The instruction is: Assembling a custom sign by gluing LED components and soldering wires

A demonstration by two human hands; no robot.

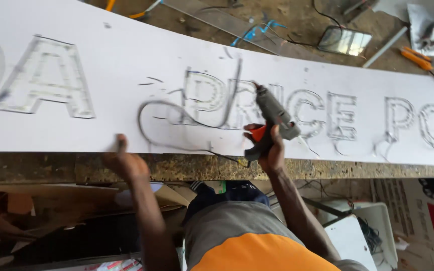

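Note:
A long white sign board [126, 55] with cut-out letter shapes lies across a rough workbench. My right hand [269, 148] grips a grey glue gun [272, 118] with an orange trigger, its nozzle pointing away over the middle letters. The gun's thin dark cord [149, 118] loops across the board to the left. My left hand [125, 160] rests at the board's near edge, fingers pressing on it, holding nothing that I can see.
The workbench's speckled front edge [51, 168] runs below the board. Beyond the board lie a phone or small mirror [345, 41], orange-handled tools [417, 57], a metal strip and blue wires [257, 30]. Cardboard and boxes sit under the bench.

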